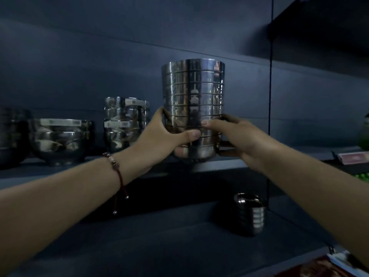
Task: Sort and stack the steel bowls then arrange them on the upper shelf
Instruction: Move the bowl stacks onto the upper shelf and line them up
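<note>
Stacked steel bowls [193, 108] stand upright at the upper shelf [235, 162] edge, gripped low between both hands. Left hand [165, 136] and right hand [235, 134] curl around opposite sides, thumbs in front. Further bowl stacks [125, 122] sit left of the left hand.

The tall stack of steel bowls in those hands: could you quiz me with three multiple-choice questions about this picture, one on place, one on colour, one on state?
1. Where is the tall stack of bowls?
A. on the floor
B. at the upper shelf
C. in a sink

2. What colour is the bracelet cord on the left wrist?
A. dark red
B. yellow
C. white

3. How is the tall stack held?
A. left hand alone
B. untouched
C. both hands

Answers: 1 B, its base sits at the shelf's front edge. 2 A, the cord reads dark red. 3 C, the left hand and right hand curl their fingers round its lower part.
</note>
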A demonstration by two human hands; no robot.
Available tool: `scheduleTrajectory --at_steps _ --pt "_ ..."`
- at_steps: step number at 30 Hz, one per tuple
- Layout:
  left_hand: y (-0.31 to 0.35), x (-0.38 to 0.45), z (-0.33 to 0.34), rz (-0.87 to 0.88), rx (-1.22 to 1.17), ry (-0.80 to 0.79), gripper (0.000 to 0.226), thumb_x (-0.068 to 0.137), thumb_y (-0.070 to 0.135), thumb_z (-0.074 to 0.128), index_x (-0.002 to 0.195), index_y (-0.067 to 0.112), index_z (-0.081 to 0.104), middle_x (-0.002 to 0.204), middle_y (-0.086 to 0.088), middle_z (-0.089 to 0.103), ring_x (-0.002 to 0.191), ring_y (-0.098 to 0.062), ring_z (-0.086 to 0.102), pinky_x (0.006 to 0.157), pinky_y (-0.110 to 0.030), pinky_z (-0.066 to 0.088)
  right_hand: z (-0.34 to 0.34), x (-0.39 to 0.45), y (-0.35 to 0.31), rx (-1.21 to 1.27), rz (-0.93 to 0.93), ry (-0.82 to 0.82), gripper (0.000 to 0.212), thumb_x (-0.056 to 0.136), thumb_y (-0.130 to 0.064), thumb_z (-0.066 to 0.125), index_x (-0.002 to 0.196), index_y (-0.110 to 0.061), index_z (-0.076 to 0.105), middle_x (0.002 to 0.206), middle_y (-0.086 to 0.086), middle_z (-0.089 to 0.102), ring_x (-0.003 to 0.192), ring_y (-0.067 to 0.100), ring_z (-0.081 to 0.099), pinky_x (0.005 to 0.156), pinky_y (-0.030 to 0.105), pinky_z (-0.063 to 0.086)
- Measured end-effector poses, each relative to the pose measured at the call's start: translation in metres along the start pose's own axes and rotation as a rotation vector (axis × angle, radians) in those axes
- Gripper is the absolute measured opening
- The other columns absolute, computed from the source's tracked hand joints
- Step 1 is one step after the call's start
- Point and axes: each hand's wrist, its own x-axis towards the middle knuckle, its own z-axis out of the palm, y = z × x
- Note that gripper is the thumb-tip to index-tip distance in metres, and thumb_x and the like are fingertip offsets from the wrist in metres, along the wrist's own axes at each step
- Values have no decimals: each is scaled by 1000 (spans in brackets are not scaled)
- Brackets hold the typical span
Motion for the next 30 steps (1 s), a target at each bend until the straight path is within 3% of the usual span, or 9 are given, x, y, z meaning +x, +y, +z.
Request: scheduleTrajectory --at_steps 5,7,9,15,20,24,26,28,30 --pt "-37 42 8 -66 -50 40 57 73 13 86 121 9 56 106 -3 73 84 -3 71 68 -19 58 19 71 29 43 53 10 30 80 -37 74 106 -24 68 87 -3 70 70 15 63 59 25 50" --pt "-57 53 10 -78 -25 60 49 74 17 86 115 13 59 102 0 73 78 3 70 65 -14 56 24 87 47 58 77 0 35 77 -38 76 109 -26 67 90 -3 72 72 14 66 58 24 51" --pt "-72 62 11 -101 54 94 59 72 33 87 119 18 56 102 8 71 79 4 68 65 -10 51 29 99 59 51 75 9 38 75 -39 77 110 -29 66 96 -5 72 80 14 66 65 26 51" --pt "-97 79 15 -168 174 71 80 74 51 80 137 23 40 119 5 65 103 -13 63 95 -35 52 40 122 74 58 61 20 26 78 -36 73 102 -29 66 88 -7 68 75 10 63 58 22 46" --pt "-98 82 13 -177 215 73 75 74 55 78 130 19 44 113 5 65 98 -14 64 83 -29 53 32 125 72 -35 89 -54 24 78 -37 73 99 -31 65 96 -7 70 91 15 64 74 31 47" --pt "-93 69 8 -134 410 49 61 84 56 67 127 19 45 102 13 64 98 -16 64 66 -20 43 19 107 68 -313 -55 -33 33 81 -33 73 112 -34 64 105 -12 66 91 4 58 74 19 42" --pt "-89 54 5 -106 590 -12 72 87 60 58 142 20 35 124 4 62 111 -24 61 77 -26 45 11 89 69 -648 -236 -35 52 83 -32 72 132 -33 54 123 -11 59 107 7 56 80 12 40" --pt "-84 32 3 -45 792 -56 79 89 64 51 152 24 25 144 -5 48 124 -28 53 91 -33 43 5 68 73 -932 -363 -80 72 87 -35 68 150 -27 35 150 -4 43 136 14 40 105 20 33" --pt "-80 5 5 145 1003 -79 76 91 62 46 154 23 25 151 -8 40 133 -30 44 103 -40 38 0 46 81 -1062 -414 -110 78 88 -37 65 155 -28 24 160 0 28 147 16 24 117 28 21"
